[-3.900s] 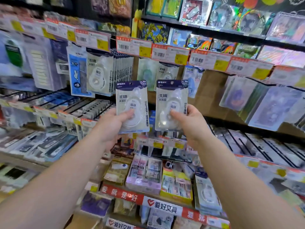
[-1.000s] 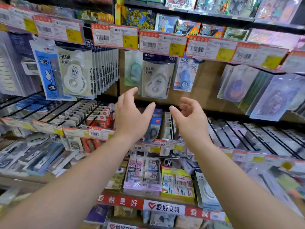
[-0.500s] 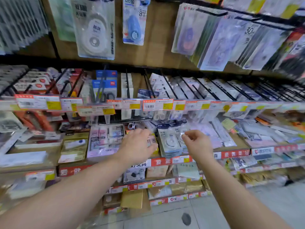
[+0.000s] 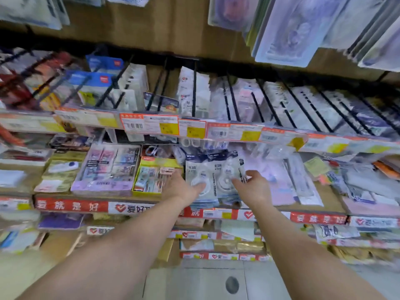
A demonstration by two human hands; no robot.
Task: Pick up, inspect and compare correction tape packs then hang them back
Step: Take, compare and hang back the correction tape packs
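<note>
Two correction tape packs lie side by side on a lower shelf, clear blisters with dark blue headers: the left pack [image 4: 200, 173] and the right pack [image 4: 226, 169]. My left hand [image 4: 183, 188] holds the left pack's lower left corner, thumb on its front and fingers hidden behind it. My right hand [image 4: 254, 188] pinches the right pack's right edge between thumb and curled fingers. The view is blurred by motion.
A yellow tray of erasers [image 4: 151, 176] and a purple eraser box [image 4: 106, 169] sit left of the packs. A rail of price tags [image 4: 151, 125] overhangs them, with black peg hooks [image 4: 270, 105] above. More hanging packs [image 4: 281, 24] are at top right. The shelf's front strip [image 4: 71, 205] is red.
The view dropped from the upper pegs to the lower shelf. Both hands, empty a second ago, reached down and forward and now hold the two packs lying there.
</note>
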